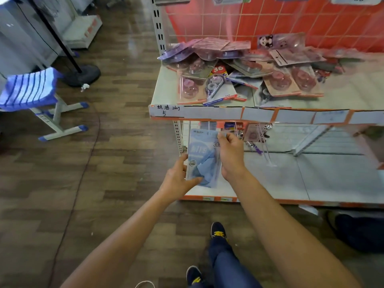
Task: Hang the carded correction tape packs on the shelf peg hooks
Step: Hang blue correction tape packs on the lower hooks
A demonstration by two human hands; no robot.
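Note:
A light blue carded correction tape pack (202,150) is held upright in front of the lower shelf bay, below the upper shelf's front edge. My left hand (178,179) grips its bottom left corner. My right hand (230,152) pinches its top right edge. A heap of pink and purple carded packs (245,67) lies on the upper shelf (164,94). Behind the held pack, peg hooks (261,140) stick out of a wire grid, with a few carded packs (252,132) hanging there.
The bottom shelf (311,179) lies bare and pale. A blue striped stool (35,90) and a black stand base (83,74) are on the wooden floor at left. A dark bag (357,231) sits on the floor at right. My feet (218,231) are close to the shelf base.

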